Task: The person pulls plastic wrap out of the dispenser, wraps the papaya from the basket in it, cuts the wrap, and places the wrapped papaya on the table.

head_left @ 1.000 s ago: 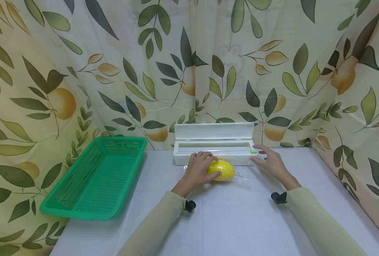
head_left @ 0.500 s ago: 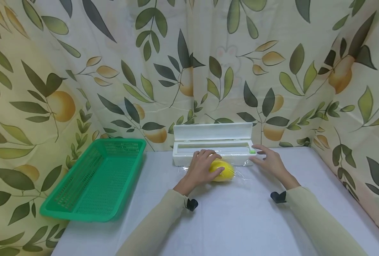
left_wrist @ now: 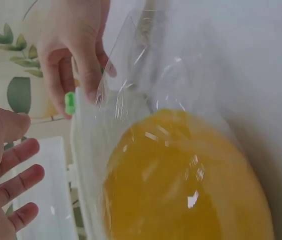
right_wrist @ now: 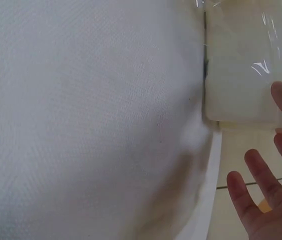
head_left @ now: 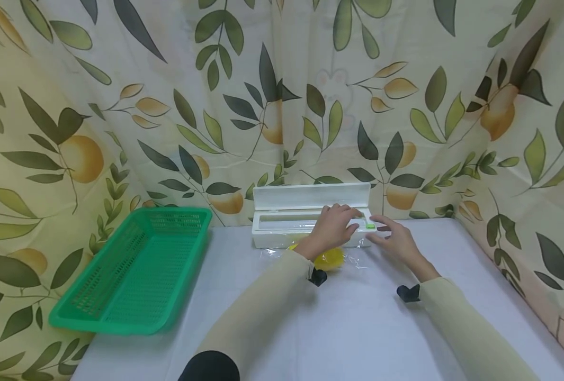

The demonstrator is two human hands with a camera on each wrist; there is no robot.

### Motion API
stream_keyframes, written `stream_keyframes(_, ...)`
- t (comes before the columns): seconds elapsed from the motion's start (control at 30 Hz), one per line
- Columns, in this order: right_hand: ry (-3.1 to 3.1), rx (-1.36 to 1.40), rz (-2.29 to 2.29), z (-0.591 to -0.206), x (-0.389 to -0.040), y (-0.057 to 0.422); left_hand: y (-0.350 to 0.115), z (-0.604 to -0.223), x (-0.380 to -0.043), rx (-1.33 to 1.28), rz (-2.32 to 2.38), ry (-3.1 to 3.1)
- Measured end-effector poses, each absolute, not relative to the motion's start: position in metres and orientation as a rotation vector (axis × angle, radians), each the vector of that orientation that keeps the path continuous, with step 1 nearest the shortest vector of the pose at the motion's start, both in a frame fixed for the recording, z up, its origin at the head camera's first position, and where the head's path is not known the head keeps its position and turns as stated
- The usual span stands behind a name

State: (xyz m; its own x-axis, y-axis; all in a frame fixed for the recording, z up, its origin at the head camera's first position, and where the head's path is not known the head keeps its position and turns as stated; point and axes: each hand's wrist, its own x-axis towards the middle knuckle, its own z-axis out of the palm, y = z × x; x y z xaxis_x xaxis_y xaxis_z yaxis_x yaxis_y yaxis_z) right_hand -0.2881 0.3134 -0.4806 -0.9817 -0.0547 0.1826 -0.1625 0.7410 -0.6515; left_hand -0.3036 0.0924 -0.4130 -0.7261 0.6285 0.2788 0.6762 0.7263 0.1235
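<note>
The green slider sits on the long white box between the spread left hand and the closer, spread right hand.

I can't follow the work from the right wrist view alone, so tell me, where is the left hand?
Observer: The left hand is over the white box, near the green slider.
Operator: Is its lid up?
Observer: Yes, the white lid stands raised along the back edge.
Operator: And what sits in front?
Observer: A yellow rounded object, with clear film over it; the left wrist view shows that best.
</note>
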Motion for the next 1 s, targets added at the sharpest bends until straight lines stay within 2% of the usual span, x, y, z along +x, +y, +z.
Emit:
stream_keyframes(0.33, -2.779, 0.145, 1.121, -0.48, -0.283, 0.314, 0.134, -0.434, -0.317, -1.043, -0.247, -2.811)
stream_keyframes(1.0, -2.759, 0.106, 1.112, -0.48, -0.285, 0.312, 0.146, -0.438, -0.319, -0.993, -0.312, -2.783)
